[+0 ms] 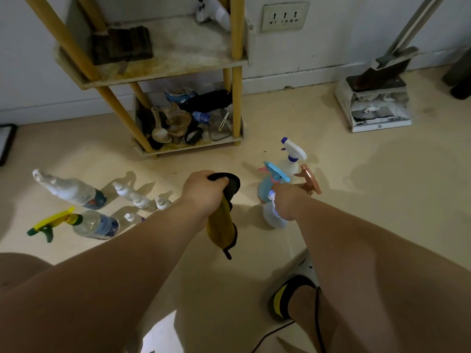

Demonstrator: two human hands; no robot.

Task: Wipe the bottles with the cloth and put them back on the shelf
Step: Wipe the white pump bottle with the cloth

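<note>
Both our hands are clenched: our left hand (pixel 204 193) grips the yellow cloth (pixel 221 230), which hangs below it, and our right hand (pixel 286 202) curls round the neck of a pale spray bottle (pixel 274 219) in front of the shelf (pixel 163 70).

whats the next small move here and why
Probably bring the spray bottle up to the cloth and start wiping: the right hand grips the bottle's neck, and the left hand holds the cloth hanging free, apart from it.
</note>
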